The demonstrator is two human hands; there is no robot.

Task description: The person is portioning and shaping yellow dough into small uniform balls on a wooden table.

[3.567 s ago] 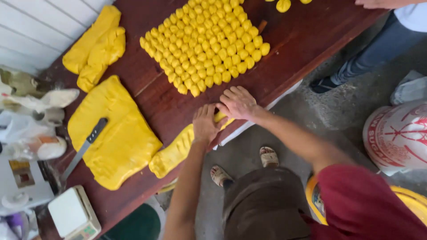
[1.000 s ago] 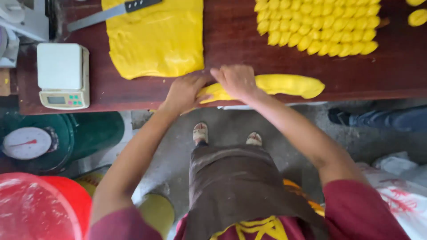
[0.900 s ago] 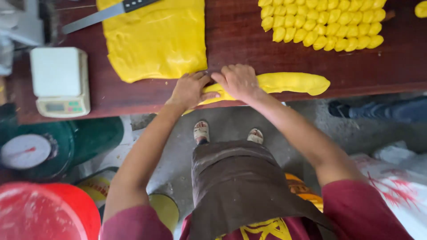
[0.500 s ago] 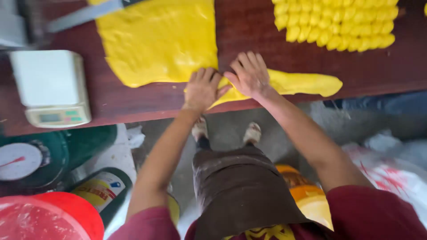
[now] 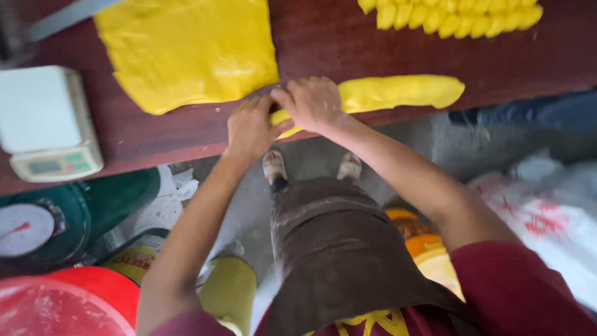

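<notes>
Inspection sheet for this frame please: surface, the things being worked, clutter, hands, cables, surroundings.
Surface: dark reddish-brown wooden table, a few yellow crumbs on it.
Worked things: long yellow dough roll lying along the table's near edge; flat yellow dough sheet behind it.
Clutter: rows of small yellow dough pieces at the far right; white digital scale at the left; grey blade at the top left.
Hands: left hand and right hand both flat on the roll's left end, fingers spread.
Cables: nothing seen.
Surroundings: green dial scale, red bucket, white printed sack, grey floor.
</notes>
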